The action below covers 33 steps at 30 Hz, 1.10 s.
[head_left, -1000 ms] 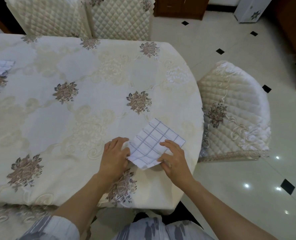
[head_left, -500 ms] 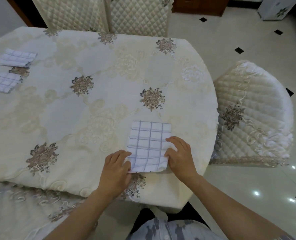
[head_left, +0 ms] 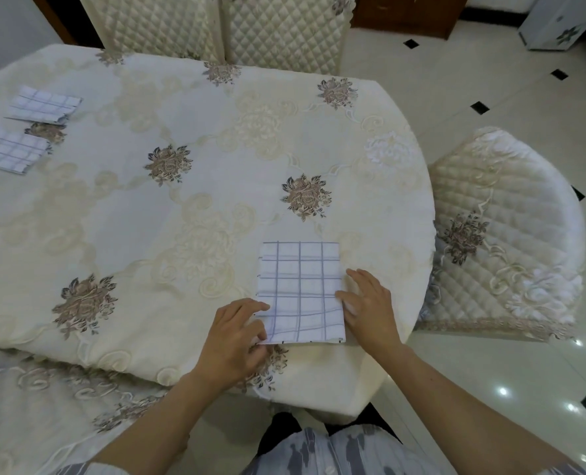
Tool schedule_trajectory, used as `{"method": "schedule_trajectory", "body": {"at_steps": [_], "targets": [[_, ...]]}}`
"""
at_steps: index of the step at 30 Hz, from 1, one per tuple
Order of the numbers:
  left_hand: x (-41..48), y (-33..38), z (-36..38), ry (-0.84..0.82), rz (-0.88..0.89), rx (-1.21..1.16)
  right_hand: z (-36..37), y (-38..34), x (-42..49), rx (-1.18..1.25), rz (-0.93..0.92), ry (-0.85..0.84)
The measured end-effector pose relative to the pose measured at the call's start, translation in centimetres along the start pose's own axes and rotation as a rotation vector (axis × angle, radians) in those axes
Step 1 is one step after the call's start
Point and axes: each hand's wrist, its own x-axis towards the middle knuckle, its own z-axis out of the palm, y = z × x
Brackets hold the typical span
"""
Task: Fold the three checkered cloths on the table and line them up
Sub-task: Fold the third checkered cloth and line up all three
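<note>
A folded white checkered cloth [head_left: 301, 289] lies flat on the table [head_left: 181, 207] near its front right edge. My left hand [head_left: 236, 334] has curled fingers at the cloth's near left corner and pinches its edge. With relaxed fingers, my right hand [head_left: 367, 303] touches the cloth's right edge and rests on the tablecloth. Two other folded checkered cloths lie one behind the other at the far left: the rear one [head_left: 43, 104] and the nearer one [head_left: 12, 150].
The table has a cream floral tablecloth. A quilted chair [head_left: 510, 234] stands close at the right, two more chair backs [head_left: 281, 25] behind the table, and a covered seat [head_left: 44, 406] at my near left. Tiled floor lies to the right.
The cloth was held tilted between both hands; now it lies flat and square on the table. My view has swung left, bringing the two other folded cloths further in.
</note>
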Motion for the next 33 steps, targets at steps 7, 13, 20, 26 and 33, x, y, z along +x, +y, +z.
{"method": "schedule_trajectory", "body": {"at_steps": [7,13,20,26,33], "targets": [[0.6,-1.7,0.1,-0.027,-0.087,-0.012,0.0,-0.3,0.2,0.017,0.025,0.026],[1.9,-3.2,-0.2,-0.151,-0.087,0.136,-0.1,-0.8,0.6,-0.027,0.027,0.032],[3.1,-4.5,0.1,-0.183,-0.075,0.23,-0.2,-0.8,0.5,-0.022,0.048,0.03],[3.7,-4.3,0.0,-0.095,-0.115,0.136,0.0,-1.0,0.7,0.002,0.082,0.029],[5.7,-4.2,0.2,-0.02,-0.218,-0.018,-0.4,-1.1,1.5,0.137,0.225,0.035]]}}
